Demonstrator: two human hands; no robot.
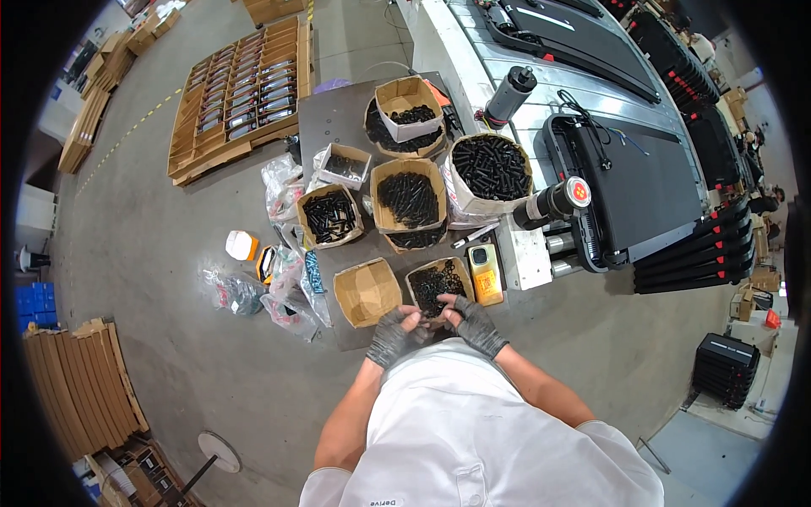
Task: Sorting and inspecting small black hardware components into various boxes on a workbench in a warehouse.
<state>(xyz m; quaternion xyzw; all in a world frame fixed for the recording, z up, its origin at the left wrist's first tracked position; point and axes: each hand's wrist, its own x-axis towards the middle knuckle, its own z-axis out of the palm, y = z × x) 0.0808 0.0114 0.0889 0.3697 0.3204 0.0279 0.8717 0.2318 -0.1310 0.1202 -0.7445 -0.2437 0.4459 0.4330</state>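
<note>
My left hand (394,335), in a grey fingerless glove, is closed with thumb and fingertips pinched together. Gloved the same way, my right hand (476,327) is also closed in a pinch, close beside it. Both are at the near edge of a cardboard box holding small black ring-like parts (437,284). Whatever sits between the fingertips is too small to make out. Left of that box stands an open cardboard box (367,293) with its bare bottom showing. A phone in a yellowish case (485,275) lies to the right.
Behind are boxes of black bolt-like parts (409,201), a bag of black cylindrical pieces (492,167) and a small white box (345,165). Plastic bags (291,287) lie at left. A conveyor (528,253) carrying black treadmill-like units (646,182) runs along the right.
</note>
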